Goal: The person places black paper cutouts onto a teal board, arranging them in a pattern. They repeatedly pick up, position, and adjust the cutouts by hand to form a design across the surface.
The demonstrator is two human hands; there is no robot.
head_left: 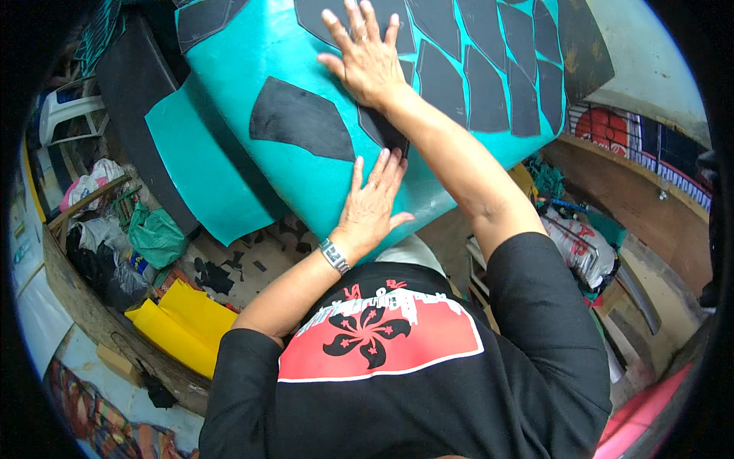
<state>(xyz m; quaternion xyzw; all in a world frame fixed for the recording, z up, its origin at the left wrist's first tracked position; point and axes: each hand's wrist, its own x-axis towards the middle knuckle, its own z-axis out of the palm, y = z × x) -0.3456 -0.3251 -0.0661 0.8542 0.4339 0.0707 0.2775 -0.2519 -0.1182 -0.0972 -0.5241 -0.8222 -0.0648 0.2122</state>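
A large teal sheet [222, 84] lies in front of me, bearing several flat black cut-out panels with pale outlines. My right hand [368, 65] rests flat near its far part, fingers spread, over a black panel [313, 15]. Lower down, my left hand [372, 200], a watch on its wrist, lies with fingers outstretched on the sheet. Its fingertips touch the near edge of a dark panel [380, 131], partly hidden under my right forearm. Left of both hands sits a separate black panel [298, 118]. More panels [487, 88] stand in close rows to the right.
A second teal sheet [206, 168] hangs at the left over black material. Yellow material [183, 321], a green bag [157, 233] and a white plastic chair [73, 115] are farther left. Black scraps [214, 275] litter the floor. A wooden board [642, 191] and a stuffed bag [577, 249] stand at the right.
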